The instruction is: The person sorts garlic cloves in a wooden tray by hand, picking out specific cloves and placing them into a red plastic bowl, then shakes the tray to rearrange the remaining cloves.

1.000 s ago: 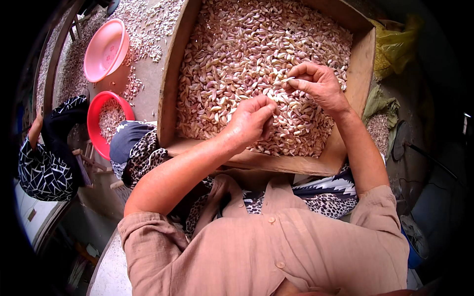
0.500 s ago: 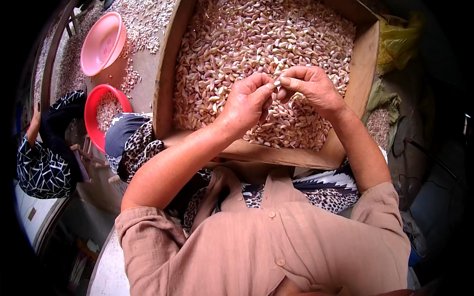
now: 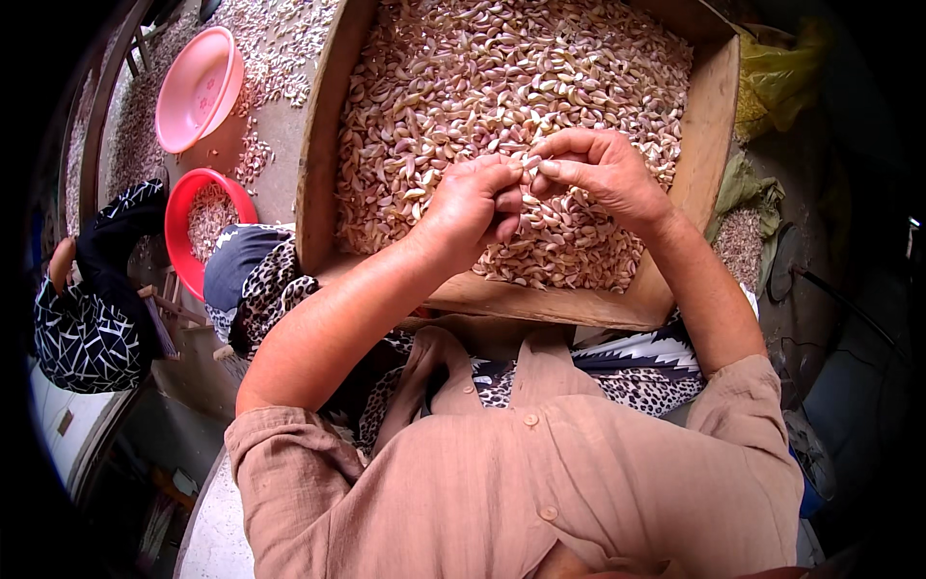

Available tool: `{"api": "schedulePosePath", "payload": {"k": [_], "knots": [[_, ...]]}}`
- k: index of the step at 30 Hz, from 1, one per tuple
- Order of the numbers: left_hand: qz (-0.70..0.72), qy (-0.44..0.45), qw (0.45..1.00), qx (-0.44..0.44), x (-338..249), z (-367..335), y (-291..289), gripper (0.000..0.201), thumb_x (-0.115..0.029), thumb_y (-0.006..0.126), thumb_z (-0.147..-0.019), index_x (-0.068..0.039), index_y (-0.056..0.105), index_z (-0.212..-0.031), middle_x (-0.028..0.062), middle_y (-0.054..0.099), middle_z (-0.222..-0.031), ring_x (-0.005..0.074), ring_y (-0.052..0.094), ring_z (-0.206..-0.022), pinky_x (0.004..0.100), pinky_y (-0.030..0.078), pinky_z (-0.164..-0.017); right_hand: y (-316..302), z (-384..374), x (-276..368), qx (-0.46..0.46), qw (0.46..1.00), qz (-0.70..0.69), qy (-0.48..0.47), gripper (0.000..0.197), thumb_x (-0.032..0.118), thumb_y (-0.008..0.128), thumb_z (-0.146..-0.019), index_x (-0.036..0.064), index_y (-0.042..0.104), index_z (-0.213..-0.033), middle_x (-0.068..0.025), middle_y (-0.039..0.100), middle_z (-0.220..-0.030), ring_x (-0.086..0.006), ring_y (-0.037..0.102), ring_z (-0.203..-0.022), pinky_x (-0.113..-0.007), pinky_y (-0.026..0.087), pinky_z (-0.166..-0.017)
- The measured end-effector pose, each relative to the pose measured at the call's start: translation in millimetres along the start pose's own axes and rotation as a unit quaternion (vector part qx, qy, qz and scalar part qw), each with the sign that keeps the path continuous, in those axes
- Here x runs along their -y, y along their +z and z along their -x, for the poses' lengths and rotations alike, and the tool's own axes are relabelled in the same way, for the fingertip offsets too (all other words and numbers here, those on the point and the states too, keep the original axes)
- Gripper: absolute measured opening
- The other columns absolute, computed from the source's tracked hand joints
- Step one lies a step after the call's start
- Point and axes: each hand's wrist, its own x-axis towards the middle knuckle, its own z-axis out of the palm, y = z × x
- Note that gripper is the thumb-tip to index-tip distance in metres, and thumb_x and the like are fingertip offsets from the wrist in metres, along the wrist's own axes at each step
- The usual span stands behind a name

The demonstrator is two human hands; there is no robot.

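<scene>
Evidently, one pale clove (image 3: pixel 530 165) is taking all the attention, sitting between the two hands above the near-right part of the tray. The left hand (image 3: pixel 473 200) is pinching at it with thumb and finger, its other fingers curling underneath; the right hand (image 3: pixel 608 179) is pinching from the opposite side. Which one is really bearing the clove is not showing clearly, nor is whether its skin is coming away, since the fingertips are hiding most of it. This single piece is therefore looking only part handled.

All around beneath it, a mass of garlic cloves (image 3: pixel 482 82) is filling the wooden tray (image 3: pixel 711 130), many showing pinkish skin. Nothing is visibly dividing handled cloves from waiting ones there, so the finished share is proving hard to judge; going by sheer quantity, a great deal is seemingly remaining.

Left of the tray, a red basin (image 3: pixel 177 237) is holding a smaller lot of similar pieces, perhaps a portion set apart. Farther off, a pink basin (image 3: pixel 200 89) is standing near loose pieces (image 3: pixel 280 43) that are spreading over the floor (image 3: pixel 282 188). On the right, a green sack (image 3: pixel 741 185) is lying beside more pieces, nearer than a yellow bag (image 3: pixel 781 92).
</scene>
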Motion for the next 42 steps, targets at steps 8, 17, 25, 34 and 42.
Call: {"api": "schedulePosePath", "payload": {"k": [8,17,25,34,42], "knots": [[-0.011,-0.026,1.000,0.001,6,0,0,0.013,-0.014,0.051,-0.106,-0.007,0.060,-0.099,-0.0053,0.043,-0.066,0.0065,0.038,-0.052,0.0230,0.034,-0.043,1,1,0,0.020,0.997,0.066,-0.028,0.013,0.005,0.067,-0.098,-0.0021,0.072,-0.108,-0.0021,0.072,-0.094,-0.0082,0.067,-0.087,-0.026,0.055,-0.079],[-0.024,-0.045,0.998,0.036,17,10,4,0.020,-0.022,0.051,-0.109,-0.009,0.063,-0.099,-0.0040,0.045,-0.066,0.0064,0.040,-0.053,0.0231,0.035,-0.045,1,2,5,-0.016,0.991,0.135,-0.013,0.010,0.009,0.065,-0.098,-0.0001,0.069,-0.098,0.0007,0.068,-0.085,-0.0061,0.061,-0.080,-0.025,0.052,-0.072],[-0.094,-0.111,0.982,0.116,35,18,5,0.017,-0.021,0.055,-0.107,-0.009,0.062,-0.097,-0.0040,0.047,-0.067,0.0070,0.042,-0.052,0.0242,0.037,-0.044,-12,-1,14,-0.070,0.930,0.357,-0.057,0.013,0.006,0.067,-0.091,-0.0021,0.068,-0.102,-0.0051,0.069,-0.085,-0.0106,0.063,-0.079,-0.029,0.053,-0.074],[-0.160,-0.121,0.971,0.130,36,18,3,0.015,-0.017,0.053,-0.108,-0.009,0.063,-0.099,-0.0024,0.052,-0.068,0.0072,0.046,-0.054,0.0231,0.039,-0.046,-37,1,27,-0.159,0.881,0.435,-0.096,0.018,0.005,0.067,-0.090,-0.0023,0.069,-0.106,-0.0083,0.075,-0.093,-0.0139,0.070,-0.088,-0.031,0.055,-0.082],[-0.202,-0.131,0.961,0.137,39,16,1,0.014,-0.015,0.053,-0.107,-0.009,0.063,-0.098,-0.0017,0.052,-0.066,0.0092,0.045,-0.046,0.0245,0.034,-0.043,-77,3,28,-0.246,0.816,0.511,-0.112,0.019,0.009,0.065,-0.085,0.0008,0.072,-0.102,-0.0160,0.075,-0.099,-0.0304,0.073,-0.093,-0.039,0.056,-0.087]]}}
